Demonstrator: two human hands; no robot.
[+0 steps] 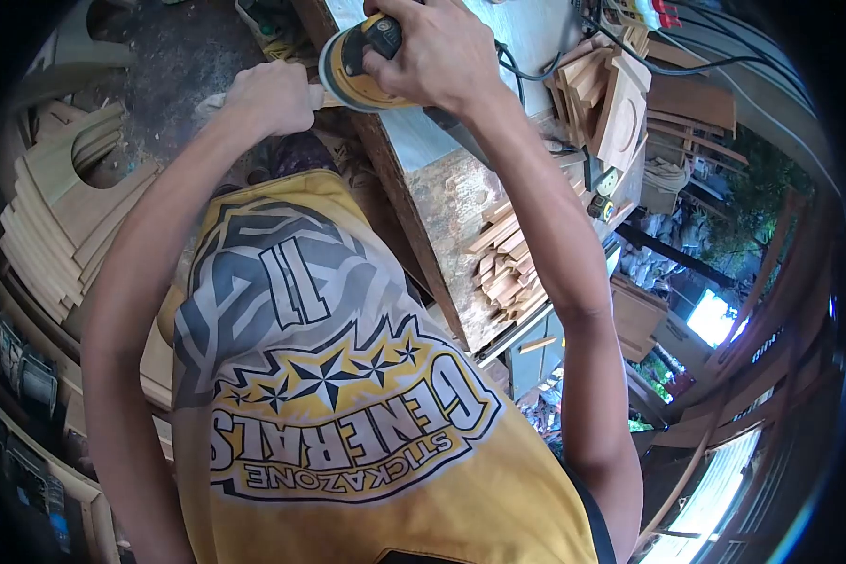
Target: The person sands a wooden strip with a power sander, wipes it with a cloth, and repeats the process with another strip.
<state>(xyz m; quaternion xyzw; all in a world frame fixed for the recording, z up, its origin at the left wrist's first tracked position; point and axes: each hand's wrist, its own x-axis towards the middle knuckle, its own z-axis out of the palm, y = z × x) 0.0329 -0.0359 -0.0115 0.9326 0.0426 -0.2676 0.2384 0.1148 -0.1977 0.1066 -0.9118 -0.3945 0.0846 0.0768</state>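
My right hand [437, 56] is closed around a yellow and black orbital sander [359, 70], which is tilted with its round pad facing left. This sander is over the edge of the workbench [432, 202], close to a pale sheet on its top. My left hand [271, 98] is closed in a fist just left of the sander. A short end of a light wooden strip [327, 98] shows between that fist and the sander's pad; the rest of the strip is hidden by my fingers.
Stacked curved wooden panels [52, 211] stand at the left. Small wood pieces [512, 258] lie on the bench's near end, and more cut wooden parts [616, 103] are piled at the right. A dark cable [681, 70] crosses the upper right. A tape measure [601, 207] sits near the bench's right edge.
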